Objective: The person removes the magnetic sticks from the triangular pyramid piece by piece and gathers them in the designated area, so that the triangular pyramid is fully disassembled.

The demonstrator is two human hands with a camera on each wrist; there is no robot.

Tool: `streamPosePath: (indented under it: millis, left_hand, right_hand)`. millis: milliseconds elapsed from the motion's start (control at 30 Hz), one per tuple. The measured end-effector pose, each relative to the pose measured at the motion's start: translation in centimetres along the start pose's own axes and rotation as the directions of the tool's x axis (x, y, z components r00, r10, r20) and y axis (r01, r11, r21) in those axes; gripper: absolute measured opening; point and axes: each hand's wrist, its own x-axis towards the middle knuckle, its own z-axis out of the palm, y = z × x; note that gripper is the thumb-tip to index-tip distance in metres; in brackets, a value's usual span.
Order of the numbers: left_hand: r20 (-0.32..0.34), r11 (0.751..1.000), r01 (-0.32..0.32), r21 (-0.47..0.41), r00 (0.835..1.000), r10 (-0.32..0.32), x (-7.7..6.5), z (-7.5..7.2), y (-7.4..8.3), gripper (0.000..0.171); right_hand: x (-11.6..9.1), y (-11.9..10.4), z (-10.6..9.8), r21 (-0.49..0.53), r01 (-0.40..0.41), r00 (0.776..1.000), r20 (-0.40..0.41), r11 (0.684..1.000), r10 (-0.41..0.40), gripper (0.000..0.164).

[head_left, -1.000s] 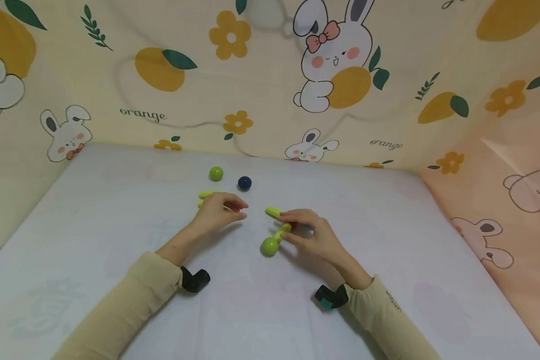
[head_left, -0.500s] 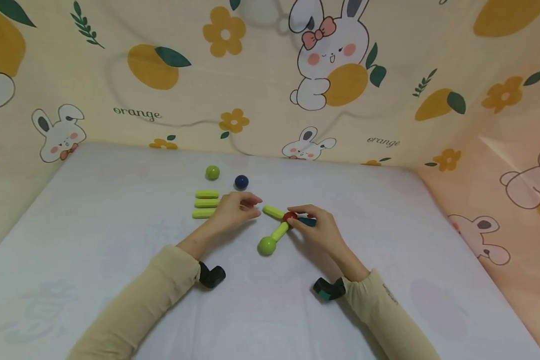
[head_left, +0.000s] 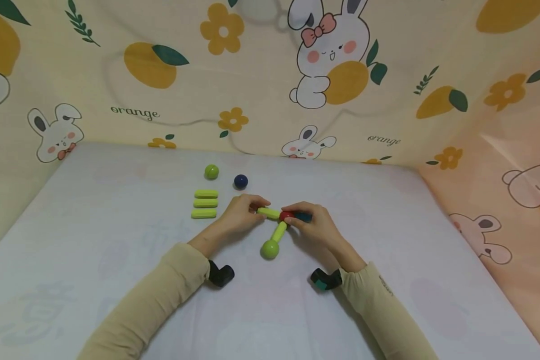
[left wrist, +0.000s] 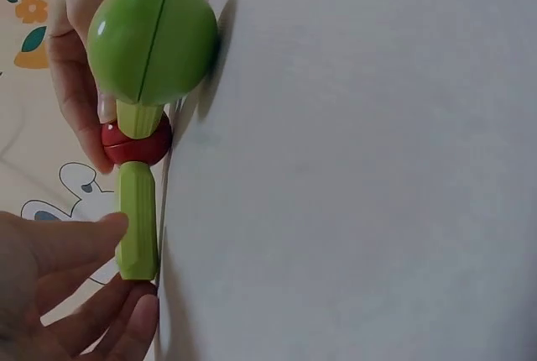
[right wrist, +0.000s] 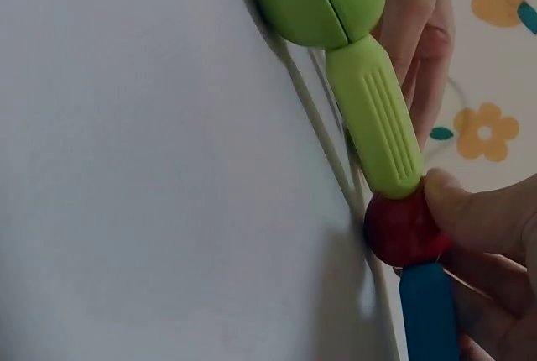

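Observation:
A red ball (head_left: 286, 217) joins several sticks. My right hand (head_left: 316, 223) pinches it between thumb and fingers, as the right wrist view also shows. One yellow-green stick (head_left: 268, 213) runs left from the ball, and my left hand (head_left: 239, 216) pinches its free end. In the left wrist view the thumb lies on that stick (left wrist: 137, 222). A second yellow-green stick (head_left: 279, 232) points toward me and ends in a green ball (head_left: 270, 249). A blue stick (right wrist: 429, 311) extends from the red ball's other side, partly hidden by the right hand in the head view.
Three loose yellow-green sticks (head_left: 205, 203) lie in parallel to the left of the left hand. Behind them sit a loose green ball (head_left: 211, 172) and a dark blue ball (head_left: 240, 181). A printed cloth wall (head_left: 252, 80) rises behind the white table (head_left: 270, 320).
My left hand has moved right, away from the loose sticks, and now grips the left-pointing stick. The right hand stays on the red ball; the joined piece has turned slightly.

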Motion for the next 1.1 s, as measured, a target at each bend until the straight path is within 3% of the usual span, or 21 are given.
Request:
streamPosePath:
  millis: [233,600,967,1100]
  left_hand:
    - [-0.014,1.0,0.008,0.001,1.0,-0.008,0.0,0.0,-0.3,0.023]
    - [0.052,0.998,0.002,0.057,0.999,-0.005,-0.5,-0.2,-0.3,0.019]
    - [0.01,0.998,0.056,-0.007,0.998,-0.055,-2.6,-1.8,-1.7,0.021]
    - [0.016,0.999,0.044,-0.015,0.999,-0.044,-3.3,-2.5,-2.1,0.021]
  right_hand:
    - [0.1,0.0,0.0,0.004,0.015,1.0,0.008,1.0,-0.015,0.026]
    - [0.3,0.3,0.1,0.024,0.05,0.999,0.011,0.998,-0.051,0.026]
    - [0.1,0.2,0.0,0.035,0.008,1.0,0.015,0.999,-0.008,0.027]
    - [0.3,0.3,0.1,0.034,0.008,1.0,0.02,0.999,-0.008,0.028]
